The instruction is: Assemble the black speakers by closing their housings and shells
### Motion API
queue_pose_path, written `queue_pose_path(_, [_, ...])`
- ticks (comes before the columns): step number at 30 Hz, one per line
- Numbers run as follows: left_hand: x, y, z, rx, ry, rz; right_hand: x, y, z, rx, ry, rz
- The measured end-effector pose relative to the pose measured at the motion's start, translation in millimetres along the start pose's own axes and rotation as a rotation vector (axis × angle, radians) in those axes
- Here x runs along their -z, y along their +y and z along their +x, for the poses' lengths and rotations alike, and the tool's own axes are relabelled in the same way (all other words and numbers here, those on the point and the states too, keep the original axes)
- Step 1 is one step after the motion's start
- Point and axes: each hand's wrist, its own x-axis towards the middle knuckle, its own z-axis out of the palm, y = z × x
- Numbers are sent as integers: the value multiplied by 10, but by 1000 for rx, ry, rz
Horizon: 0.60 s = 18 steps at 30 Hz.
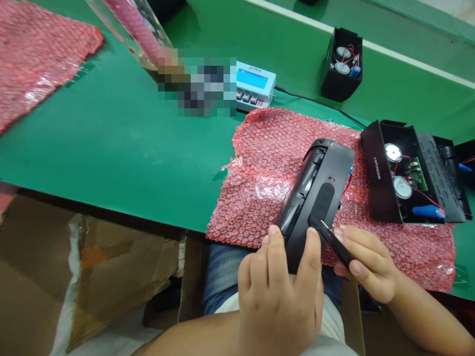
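A black speaker housing with a dark oval button pad lies tilted over pink bubble wrap. My left hand is closed on its near end, with the thumb beside the pad and the fingers along the other edge. In my right hand is a pair of black tweezers, pinched between thumb and fingers. Their pale tip points at the lower edge of the button pad. A bit of red wire and a blue part show behind the housing's right side.
An open black speaker box with round drivers, a circuit board and a blue battery lies at right. Another open box stands farther back. A light-blue meter has a cable running right. More bubble wrap lies far left; cardboard is below.
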Motion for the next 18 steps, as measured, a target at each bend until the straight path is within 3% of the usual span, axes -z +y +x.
queue_pose_path(3, [2, 14, 2, -6, 0, 6, -92, -36, -42, 117, 110, -47])
queue_pose_path(9, [-2, 14, 4, -22, 4, 14, -344, -39, -84, 114, 316, -88])
queue_pose_path(12, [6, 22, 13, -20, 15, 7, -432, -1, -62, 185, 397, -80])
queue_pose_path(15, [9, 40, 31, -11, 26, 6, -463, 51, -35, 262, 424, -72])
queue_pose_path(18, [2, 55, 41, -8, 37, 8, -444, 85, -6, 293, 370, -49])
